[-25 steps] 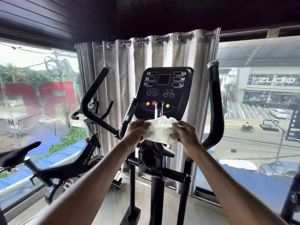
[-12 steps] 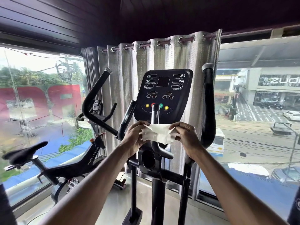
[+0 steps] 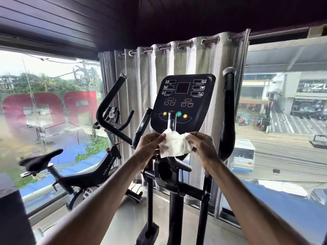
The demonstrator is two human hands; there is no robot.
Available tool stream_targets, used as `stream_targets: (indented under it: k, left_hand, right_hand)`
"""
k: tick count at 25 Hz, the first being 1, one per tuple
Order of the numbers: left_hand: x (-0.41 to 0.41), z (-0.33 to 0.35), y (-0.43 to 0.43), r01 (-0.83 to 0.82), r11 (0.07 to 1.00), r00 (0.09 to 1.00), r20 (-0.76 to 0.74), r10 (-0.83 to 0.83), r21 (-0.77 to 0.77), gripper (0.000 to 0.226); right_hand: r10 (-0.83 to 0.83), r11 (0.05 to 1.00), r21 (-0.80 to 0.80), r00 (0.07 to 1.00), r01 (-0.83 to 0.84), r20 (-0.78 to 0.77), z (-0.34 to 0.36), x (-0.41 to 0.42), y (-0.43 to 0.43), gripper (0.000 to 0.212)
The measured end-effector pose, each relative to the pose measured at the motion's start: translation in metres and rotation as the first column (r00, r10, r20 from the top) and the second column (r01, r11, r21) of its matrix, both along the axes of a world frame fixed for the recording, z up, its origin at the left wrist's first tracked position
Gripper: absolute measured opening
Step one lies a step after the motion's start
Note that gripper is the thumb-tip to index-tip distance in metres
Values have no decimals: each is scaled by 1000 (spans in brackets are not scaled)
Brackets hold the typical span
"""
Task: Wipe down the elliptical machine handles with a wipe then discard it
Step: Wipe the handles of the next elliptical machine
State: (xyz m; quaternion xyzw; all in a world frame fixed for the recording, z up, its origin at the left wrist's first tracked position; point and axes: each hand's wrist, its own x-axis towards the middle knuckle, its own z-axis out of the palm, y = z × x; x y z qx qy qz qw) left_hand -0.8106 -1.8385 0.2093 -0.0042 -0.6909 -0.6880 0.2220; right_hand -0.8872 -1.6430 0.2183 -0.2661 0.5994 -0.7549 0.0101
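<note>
We pinch the white wipe (image 3: 175,145) with our left hand (image 3: 150,147) and right hand (image 3: 203,149), in front of the elliptical's middle handle (image 3: 172,121).

Wipe (image 3: 175,145) more spread out than half second ago, hanging lower between left hand (image 3: 149,147) and right hand (image 3: 203,147). A second ago it was bunched bigger, higher. View swung left: exercise bike (image 3: 85,175) now nearer centre, shop sign further right.
</note>
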Motion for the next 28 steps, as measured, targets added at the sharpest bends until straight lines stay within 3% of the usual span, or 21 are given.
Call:
stream_targets:
  k: [5, 7, 9, 10, 13, 16, 19, 22, 28]
  left_hand:
    - [3, 3, 1, -59, 988, 997, 61, 50, 146, 40]
    - [5, 5, 0, -81, 990, 997, 19, 79, 116, 25]
    - [7, 4, -7, -37, 998, 999, -27, 39, 41, 7]
    - [6, 1, -11, -29, 999, 999, -33, 30, 15, 16]
    - [8, 2, -13, -108, 993, 994, -32, 109, 43, 32]
    - [11, 5, -3, -101, 995, 994, 36, 102, -21, 27]
    - [9, 5, 15, -75, 995, 980, 180, 85, -61, 18]
    - [3, -1, 28, -161, 987, 950, 267, 159, -16, 29]
    - [-2, -3, 32, -276, 961, 931, 256, 259, 33, 18]
  right_hand:
    - [28, 1000, -15, 1000, -28, 6, -1, 2, 0, 29]
    - [0, 1000, 16, 1000, 0, -2, 0, 2, 1, 31]
    - [-30, 997, 75, 999, 33, -45, 0, 1, 2, 14]
    - [-25, 994, 101, 997, 32, -71, 0, 1, 2, 5]
    - [-34, 987, 149, 993, 51, -112, -1, -2, 2, 20]
    - [-56, 992, 111, 994, 67, -98, -1, 0, 0, 32]
    - [-126, 964, 195, 955, 183, -269, -3, 4, -7, 33]
    - [-154, 919, 259, 875, 298, -458, -9, 8, -13, 32]
    - [32, 900, 382, 842, 211, -539, -14, 21, -4, 35]
